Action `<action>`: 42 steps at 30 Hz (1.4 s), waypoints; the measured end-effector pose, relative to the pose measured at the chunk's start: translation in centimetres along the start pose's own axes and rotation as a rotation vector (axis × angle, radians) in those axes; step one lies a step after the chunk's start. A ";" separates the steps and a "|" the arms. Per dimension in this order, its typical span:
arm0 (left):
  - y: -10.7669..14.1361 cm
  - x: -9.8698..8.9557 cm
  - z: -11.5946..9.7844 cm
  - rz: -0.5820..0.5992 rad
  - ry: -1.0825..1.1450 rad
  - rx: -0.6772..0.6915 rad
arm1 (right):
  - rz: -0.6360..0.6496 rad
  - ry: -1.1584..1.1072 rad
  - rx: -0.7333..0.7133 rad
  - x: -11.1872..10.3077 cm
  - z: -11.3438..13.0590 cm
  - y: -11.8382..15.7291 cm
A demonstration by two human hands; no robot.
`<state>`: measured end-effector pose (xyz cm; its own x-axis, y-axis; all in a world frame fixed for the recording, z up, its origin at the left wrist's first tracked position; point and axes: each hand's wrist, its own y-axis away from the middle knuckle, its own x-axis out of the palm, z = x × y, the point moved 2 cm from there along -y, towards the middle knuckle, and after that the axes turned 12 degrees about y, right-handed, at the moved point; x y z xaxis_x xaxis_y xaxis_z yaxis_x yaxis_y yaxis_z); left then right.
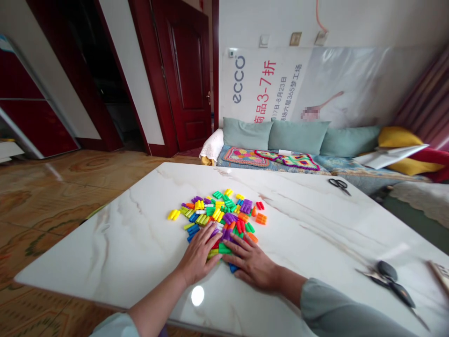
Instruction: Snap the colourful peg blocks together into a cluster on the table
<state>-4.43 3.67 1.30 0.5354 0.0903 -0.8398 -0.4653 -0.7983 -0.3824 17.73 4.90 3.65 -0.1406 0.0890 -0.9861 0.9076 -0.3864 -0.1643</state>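
Small, multicoloured, ribbed, plastic-looking blocks (230, 218) lie heaped on the white marble-patterned table (133, 234); left hand (199, 251) and right hand (253, 263) rest spread upon them; each block seems light, stiff, slightly slippery; best pinched by opposite sides.

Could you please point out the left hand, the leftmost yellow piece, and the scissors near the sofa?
Left hand (198, 255): head view, back of the hand.
Leftmost yellow piece (173, 215): head view, middle of its upper surface.
Scissors (343, 187): head view, near where handles meet blades.

The tabletop (115, 252) is passable at left; coloured pieces (229, 204) block its middle, scissors (343, 186) its far right
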 end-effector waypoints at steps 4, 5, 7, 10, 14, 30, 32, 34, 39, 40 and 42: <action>0.0 0.0 0.1 0.004 -0.011 0.000 | -0.195 -0.005 0.197 -0.3 -3.5 -0.5; -0.1 0.0 0.0 0.012 -0.016 -0.003 | -0.280 0.008 0.320 -0.3 -5.0 -0.6; -0.1 0.0 0.0 0.025 -0.024 -0.006 | -0.447 0.031 0.619 0.3 -8.3 -0.7; 0.0 0.1 0.1 0.027 -0.031 -0.010 | -0.464 -0.033 0.884 2.6 -11.6 -1.4; 0.1 0.1 0.2 0.021 -0.037 -0.018 | -0.446 -0.184 0.958 5.4 -11.4 -3.3; 0.1 0.1 0.4 -0.008 -0.014 -0.029 | -0.371 -0.385 0.896 4.3 -13.1 -5.6; 0.1 0.0 0.3 -0.012 -0.011 -0.026 | -0.348 -0.395 0.994 4.5 -14.2 -5.4; 0.1 0.0 0.3 -0.016 -0.009 -0.025 | -0.323 -0.409 1.012 4.7 -14.5 -5.8; 0.1 0.0 0.4 -0.020 -0.010 -0.031 | -0.254 -0.498 0.838 4.3 -12.4 -7.5; 0.1 0.0 0.4 -0.024 -0.009 -0.032 | -0.259 -0.534 0.788 3.9 -11.8 -7.5; 0.1 -0.1 0.4 -0.032 -0.006 -0.038 | -0.297 -0.571 0.721 3.1 -10.7 -6.5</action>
<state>-4.78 3.77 1.15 0.5454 0.1199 -0.8295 -0.4209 -0.8167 -0.3947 15.59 17.56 1.92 -0.6692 -0.1123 -0.7345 0.3696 -0.9079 -0.1979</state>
